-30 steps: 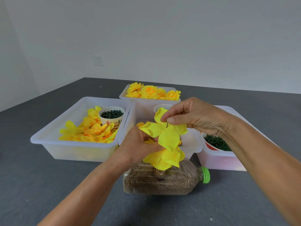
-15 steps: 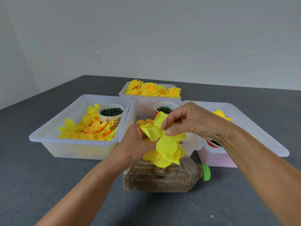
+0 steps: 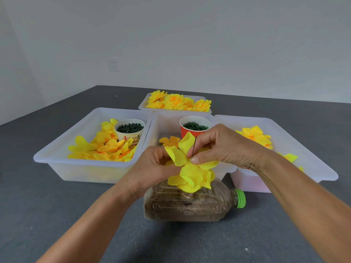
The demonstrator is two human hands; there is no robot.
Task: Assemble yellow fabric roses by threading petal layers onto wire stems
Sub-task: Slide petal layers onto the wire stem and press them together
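Two hands work a half-built yellow fabric rose above a sand-filled plastic bottle.

The left hand (image 3: pixel 152 168) curls its fingers round the yellow fabric petal layers (image 3: pixel 191 173); the right hand (image 3: pixel 224 147) pinches the top petal beside the thin dark wire stem (image 3: pixel 194 146), above the clear bottle (image 3: pixel 190 204) lying on the grey surface (image 3: pixel 57 215).
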